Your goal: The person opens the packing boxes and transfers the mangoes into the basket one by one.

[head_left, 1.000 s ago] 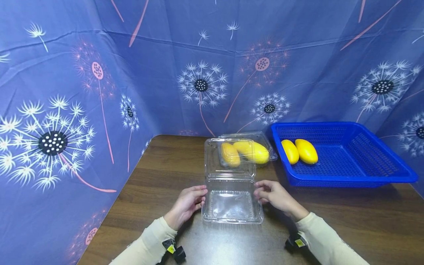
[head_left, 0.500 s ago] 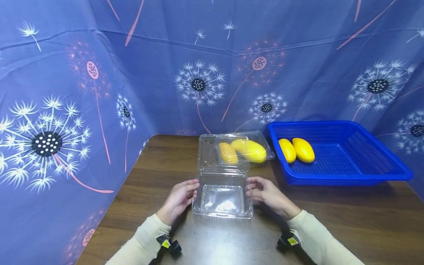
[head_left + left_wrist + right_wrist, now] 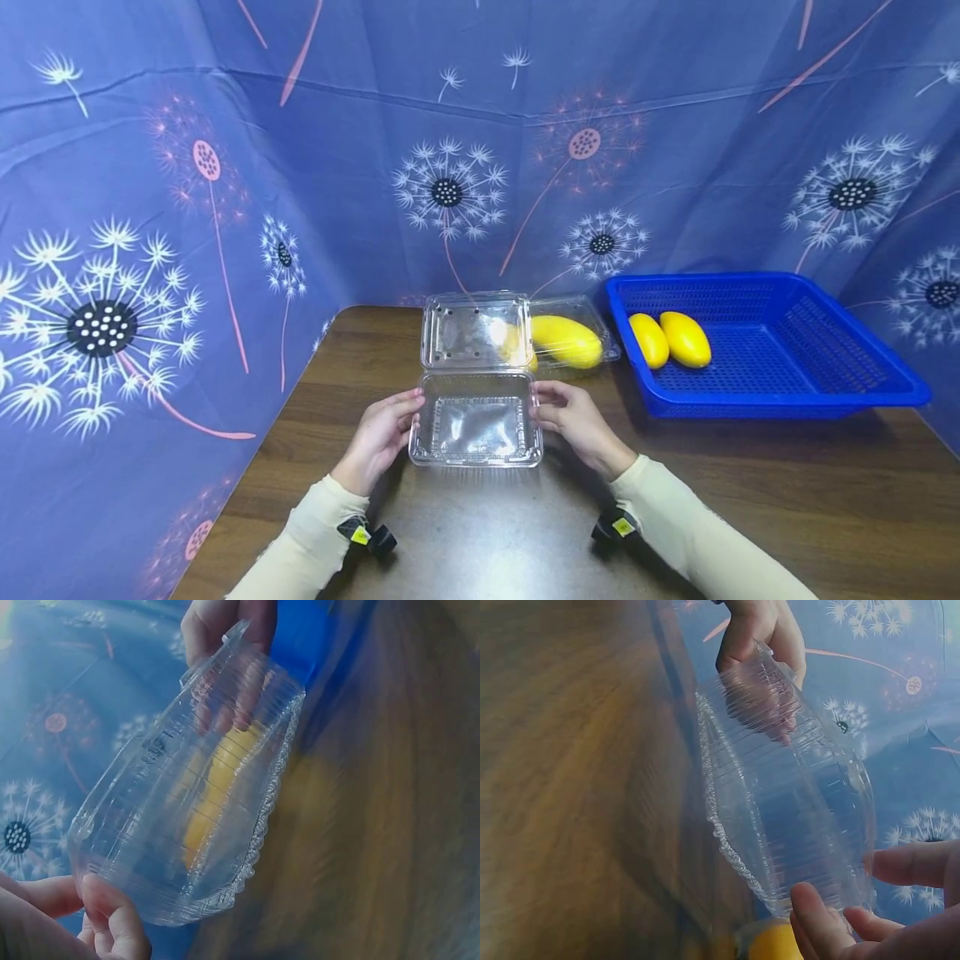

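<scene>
A clear plastic clamshell container [image 3: 480, 429] is unfolded in front of me, with its lid [image 3: 457, 333] up at the far side and nothing in its base. My left hand [image 3: 381, 435] pinches the left rim, thumb and fingers at the edge in the left wrist view. The right rim is pinched by my right hand [image 3: 583, 422], as the right wrist view also shows. Both wrist views look at the container's ribbed underside [image 3: 150, 825], tilted and off the table. Behind the lid stands a second clear container [image 3: 603, 333] holding yellow mangoes [image 3: 567, 342]; one is seen through the lid.
A blue plastic basket [image 3: 795, 402] stands at the back right with two yellow mangoes [image 3: 685, 339] at its left end. Blue dandelion-print cloth [image 3: 337, 167] hangs behind and to the left of the brown wooden table [image 3: 720, 483].
Both hands have carried the unfolded container leftward and slightly away from me. Its lid has shifted left too, so the mangoes behind are less covered. The basket and second container stay put.
</scene>
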`<state>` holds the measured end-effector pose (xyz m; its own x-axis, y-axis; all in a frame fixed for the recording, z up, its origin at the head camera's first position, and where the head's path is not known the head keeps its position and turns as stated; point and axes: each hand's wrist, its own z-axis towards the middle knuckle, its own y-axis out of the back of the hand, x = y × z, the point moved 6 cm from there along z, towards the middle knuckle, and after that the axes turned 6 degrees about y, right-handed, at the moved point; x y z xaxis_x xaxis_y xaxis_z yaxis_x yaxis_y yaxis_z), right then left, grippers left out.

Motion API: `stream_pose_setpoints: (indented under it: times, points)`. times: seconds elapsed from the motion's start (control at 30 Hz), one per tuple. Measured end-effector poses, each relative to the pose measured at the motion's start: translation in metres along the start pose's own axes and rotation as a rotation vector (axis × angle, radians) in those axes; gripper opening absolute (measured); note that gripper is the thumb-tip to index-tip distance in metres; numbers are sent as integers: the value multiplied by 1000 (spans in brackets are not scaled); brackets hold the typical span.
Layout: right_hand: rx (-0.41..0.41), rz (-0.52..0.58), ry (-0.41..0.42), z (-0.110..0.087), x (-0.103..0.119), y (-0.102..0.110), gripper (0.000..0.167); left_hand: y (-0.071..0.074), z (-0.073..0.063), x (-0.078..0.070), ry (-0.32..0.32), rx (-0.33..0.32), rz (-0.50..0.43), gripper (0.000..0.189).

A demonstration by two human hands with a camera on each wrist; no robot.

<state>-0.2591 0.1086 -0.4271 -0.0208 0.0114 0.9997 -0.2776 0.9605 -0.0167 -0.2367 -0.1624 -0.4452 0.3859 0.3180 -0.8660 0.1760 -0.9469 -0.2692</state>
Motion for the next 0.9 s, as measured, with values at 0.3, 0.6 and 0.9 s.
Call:
stream_pose_setpoints:
  times: [0.3, 0.6, 0.9]
  points:
    - [-7, -18, 21, 27, 11, -22, 47, 22, 4, -15, -11, -19, -68, 11]
    - [14, -46, 7, 46, 6, -42, 44, 43, 8, -24, 9, 2, -61, 10]
    - [69, -48, -44, 57, -7, -60, 44, 62, 19, -25, 43, 21, -61, 17]
